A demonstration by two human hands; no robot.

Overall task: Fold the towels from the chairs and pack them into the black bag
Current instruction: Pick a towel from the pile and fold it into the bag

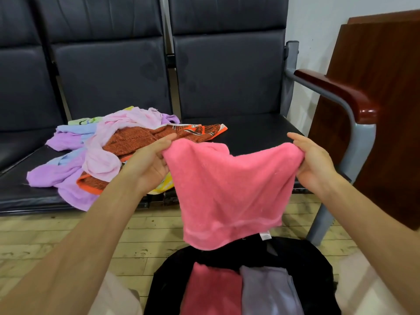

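**A:** Where is the towel being worked on?

**B:** The bright pink terry towel (227, 189) hangs in the air. It is between the row of dark padded chairs (227, 76) on the far side and the open black fabric bag (306, 260) on the near floor. Its lower hem, with a small white label (264, 235), dangles just above the bag's far rim.

**A:** And the hands?

**B:** Both are pinching. The left hand (147, 160) grips the upper left corner between thumb and curled fingers, and the right hand (316, 160) grips the upper right corner the same way. They are well apart, so the top edge is drawn out with a little slack in the middle.

**A:** Which way does it lie for the fold?

**B:** The held edge runs left to right and the body drops straight down. Neither hand is nearer, since each has one corner at about the same height. I'd judge the next move brings one corner across to the other, halving the towel along a vertical line. The corners would need to meet level.

**A:** How far along is the packing?

**B:** Two folded towels lie side by side in the bag, a deep pink one (211, 289) on the left and a grey-lilac one (270, 289) on the right. A loose heap of lilac, pale pink, blue and rust-orange patterned towels (95, 155) sits on the left chair seat, so I'd say plenty is left.
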